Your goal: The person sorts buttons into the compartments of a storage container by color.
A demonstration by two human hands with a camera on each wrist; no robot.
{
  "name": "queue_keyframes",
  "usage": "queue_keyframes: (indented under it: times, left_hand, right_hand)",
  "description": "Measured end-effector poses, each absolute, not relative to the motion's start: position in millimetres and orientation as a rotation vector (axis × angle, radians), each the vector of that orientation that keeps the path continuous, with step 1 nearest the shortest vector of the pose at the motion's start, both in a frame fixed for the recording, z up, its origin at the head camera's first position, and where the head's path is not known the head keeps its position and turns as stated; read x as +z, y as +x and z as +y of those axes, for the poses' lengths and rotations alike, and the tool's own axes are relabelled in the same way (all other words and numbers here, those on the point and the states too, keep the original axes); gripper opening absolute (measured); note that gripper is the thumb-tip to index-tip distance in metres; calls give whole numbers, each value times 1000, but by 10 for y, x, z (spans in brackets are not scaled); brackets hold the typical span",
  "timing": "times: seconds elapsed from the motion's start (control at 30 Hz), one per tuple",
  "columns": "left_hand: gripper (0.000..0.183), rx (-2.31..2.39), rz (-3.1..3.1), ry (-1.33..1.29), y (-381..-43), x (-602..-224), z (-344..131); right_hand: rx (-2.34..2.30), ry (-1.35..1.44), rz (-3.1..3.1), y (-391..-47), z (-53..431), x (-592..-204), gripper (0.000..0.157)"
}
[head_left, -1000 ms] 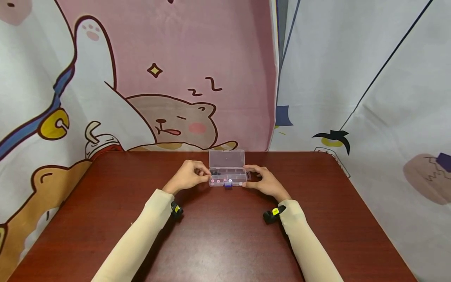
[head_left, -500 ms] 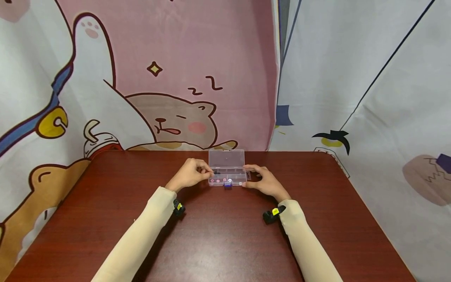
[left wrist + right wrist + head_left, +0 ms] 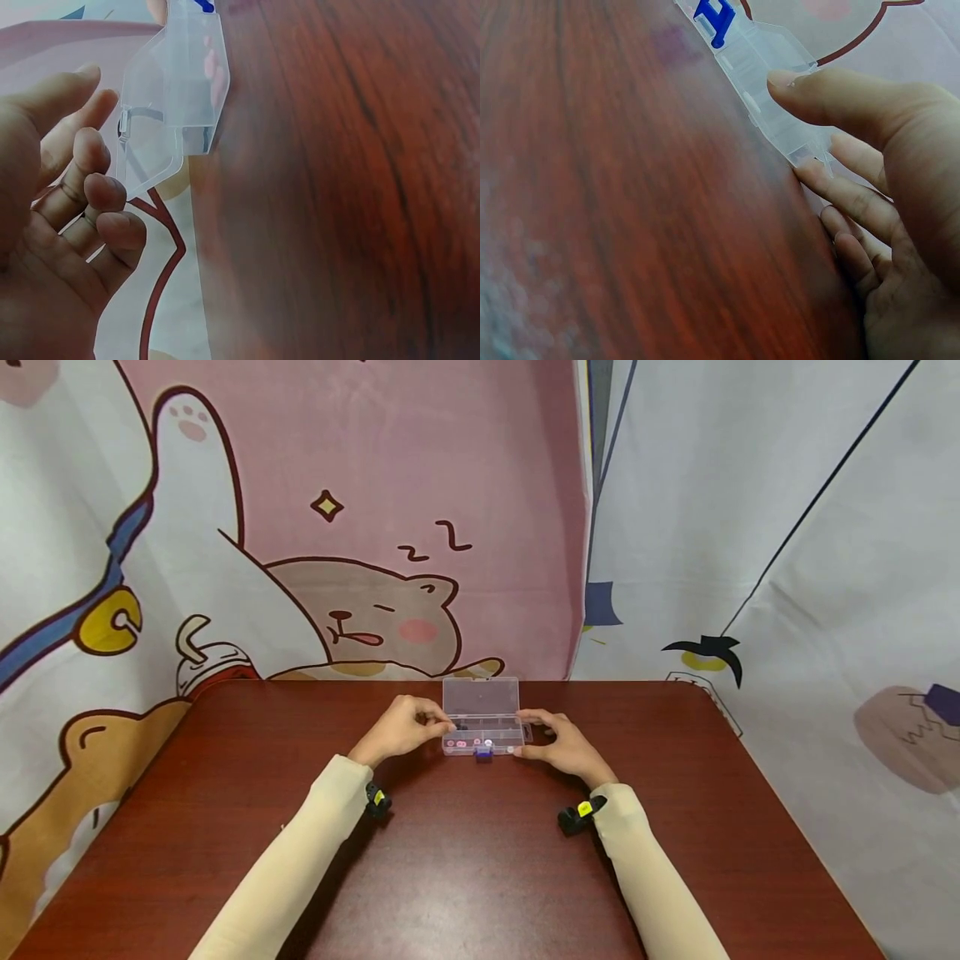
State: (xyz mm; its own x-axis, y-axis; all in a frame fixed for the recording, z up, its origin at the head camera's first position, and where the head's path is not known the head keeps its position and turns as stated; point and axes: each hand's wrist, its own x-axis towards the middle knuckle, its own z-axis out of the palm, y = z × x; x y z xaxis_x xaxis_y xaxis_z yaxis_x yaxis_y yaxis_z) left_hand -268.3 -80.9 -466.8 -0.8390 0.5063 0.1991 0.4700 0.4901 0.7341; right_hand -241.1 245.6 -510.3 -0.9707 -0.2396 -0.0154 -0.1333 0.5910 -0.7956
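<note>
A clear plastic compartment box [image 3: 483, 737] lies near the table's far edge, its hinged lid [image 3: 481, 697] raised. Small pink-and-white bead-like pieces [image 3: 451, 744] sit along its front row, and tiny dark pieces [image 3: 461, 727] lie in the back row at left. My left hand [image 3: 401, 727] is at the box's left end, fingertips over its edge; in the left wrist view the thumb and loosely bent fingers [image 3: 91, 150] show nothing between them. My right hand [image 3: 564, 747] grips the right end, thumb [image 3: 799, 96] at the front and fingers behind.
A blue latch [image 3: 483, 755] hangs on the box's front side. The brown wooden table [image 3: 465, 868] reaches to a printed curtain [image 3: 360, 610] behind it. A black device [image 3: 378, 800] is strapped to each wrist.
My left hand has moved slightly right and up, over the box's left edge. The pink pieces at front left look closer together. The right hand keeps its hold.
</note>
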Motion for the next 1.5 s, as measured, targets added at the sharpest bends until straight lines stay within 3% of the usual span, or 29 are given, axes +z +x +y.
queue_keyframes:
  times: [1.5]
  left_hand:
    - [37, 963, 2604, 828, -2319, -4508, -1723]
  right_hand:
    - [-1320, -307, 2695, -2442, 2472, -5144, 68]
